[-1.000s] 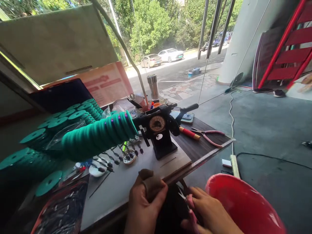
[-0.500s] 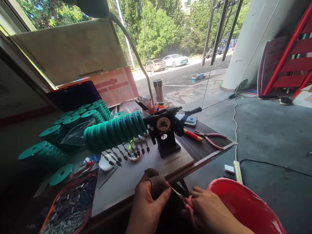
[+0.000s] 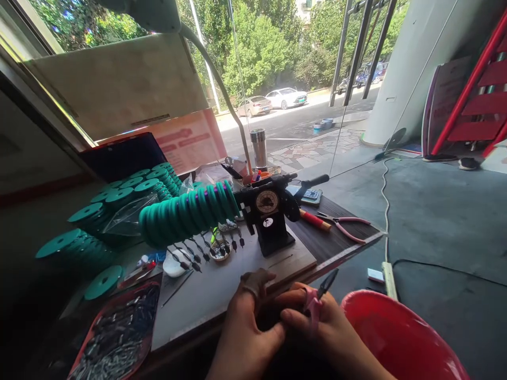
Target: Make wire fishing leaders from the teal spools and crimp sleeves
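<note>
My left hand [image 3: 245, 327] is at the near table edge, with a brown finger cot on its thumb; its fingers pinch together against my right hand on something too small to make out. My right hand [image 3: 320, 330] holds small pink-handled snips [image 3: 317, 298], blades pointing up and right. Just beyond on the table stands a black hand winder [image 3: 269, 214] with a dial and crank handle. A row of teal spools [image 3: 188, 211] is threaded on its shaft.
More teal spools [image 3: 119, 198] are piled at the left. A red tray [image 3: 114, 338] of small metal parts sits at the near left. Pink pliers [image 3: 344, 224] and a red-handled tool [image 3: 315, 219] lie on the table's right. A red bucket [image 3: 396, 338] stands beside my right hand.
My hands have come together at the table edge. The right hand turned the snips so the blades point up and away instead of toward the left hand.
</note>
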### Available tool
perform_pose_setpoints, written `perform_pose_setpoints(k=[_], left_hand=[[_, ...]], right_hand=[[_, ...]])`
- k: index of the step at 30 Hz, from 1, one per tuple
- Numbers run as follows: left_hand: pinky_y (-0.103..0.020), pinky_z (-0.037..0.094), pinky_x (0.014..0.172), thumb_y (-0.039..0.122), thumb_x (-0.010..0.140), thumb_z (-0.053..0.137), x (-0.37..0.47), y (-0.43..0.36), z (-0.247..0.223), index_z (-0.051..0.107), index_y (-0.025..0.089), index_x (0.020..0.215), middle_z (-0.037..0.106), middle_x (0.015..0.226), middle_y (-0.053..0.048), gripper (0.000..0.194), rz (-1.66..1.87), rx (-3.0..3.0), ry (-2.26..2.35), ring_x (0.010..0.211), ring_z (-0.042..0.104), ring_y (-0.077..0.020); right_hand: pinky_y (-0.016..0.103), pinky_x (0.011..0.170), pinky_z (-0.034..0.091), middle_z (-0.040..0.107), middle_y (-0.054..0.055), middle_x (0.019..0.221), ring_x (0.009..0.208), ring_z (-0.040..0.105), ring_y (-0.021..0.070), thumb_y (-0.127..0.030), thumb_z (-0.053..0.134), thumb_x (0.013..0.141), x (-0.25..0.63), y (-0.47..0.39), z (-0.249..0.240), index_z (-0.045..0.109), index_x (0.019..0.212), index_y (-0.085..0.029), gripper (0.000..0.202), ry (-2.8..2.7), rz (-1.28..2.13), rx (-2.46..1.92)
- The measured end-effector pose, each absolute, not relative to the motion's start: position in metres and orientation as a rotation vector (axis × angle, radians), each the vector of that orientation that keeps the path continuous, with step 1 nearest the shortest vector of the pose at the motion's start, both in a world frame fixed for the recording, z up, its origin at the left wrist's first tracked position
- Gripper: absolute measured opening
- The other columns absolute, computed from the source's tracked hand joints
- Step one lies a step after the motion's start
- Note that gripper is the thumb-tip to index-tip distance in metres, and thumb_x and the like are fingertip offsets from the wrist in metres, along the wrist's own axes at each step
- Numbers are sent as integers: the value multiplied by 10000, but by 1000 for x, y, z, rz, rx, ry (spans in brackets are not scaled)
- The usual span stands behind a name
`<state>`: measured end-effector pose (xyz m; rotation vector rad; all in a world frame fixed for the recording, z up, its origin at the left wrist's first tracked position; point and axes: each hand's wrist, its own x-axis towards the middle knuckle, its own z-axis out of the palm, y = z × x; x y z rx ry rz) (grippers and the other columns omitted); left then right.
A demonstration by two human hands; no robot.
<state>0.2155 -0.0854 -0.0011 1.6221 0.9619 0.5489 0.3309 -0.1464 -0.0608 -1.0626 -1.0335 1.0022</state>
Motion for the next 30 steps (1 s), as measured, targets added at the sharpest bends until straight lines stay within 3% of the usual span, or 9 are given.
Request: perform_pose_setpoints(k=[4,10,18,22,30], left_hand=[[-297,420,871,60,598,570,216,-85,-2,553,197,1043,593,1016,-37,466,517,1650,904,982,564,-186],[-325,408,907,107,606,602,215,-82,-4,603,207,1011,600,1035,-45,417,529,1745,968,1004,550,-202],[-372,407,805,279,727,593,223,-78,-16,683,224,785,585,892,-59,121,476,2066,1019,877,535,-232],[-374,396,752,277,766,547,229,-78,-27,682,222,708,583,821,-62,157,552,2239,1031,808,525,-228],[-304,413,777,276,786,499,239,-73,-35,629,187,739,558,913,-56,164,614,2244,972,874,528,-182]], right_hand=[[137,664,439,523,61,755,729,519,60,-429,569,745,330,-146,-66,616,730,-70,362,-917,958,-1137],[128,621,410,494,53,711,663,487,44,-473,563,732,341,-152,-66,594,704,-57,418,-913,928,-1273],[111,588,394,501,53,696,645,485,37,-425,483,795,348,-155,-67,607,698,-81,379,-1072,694,-1433],[96,529,370,471,44,673,584,451,16,-353,439,811,351,-154,-65,579,650,-78,347,-1123,606,-1471],[106,536,361,444,41,660,584,426,17,-348,399,825,362,-152,-71,531,622,-72,367,-1110,605,-1508]])
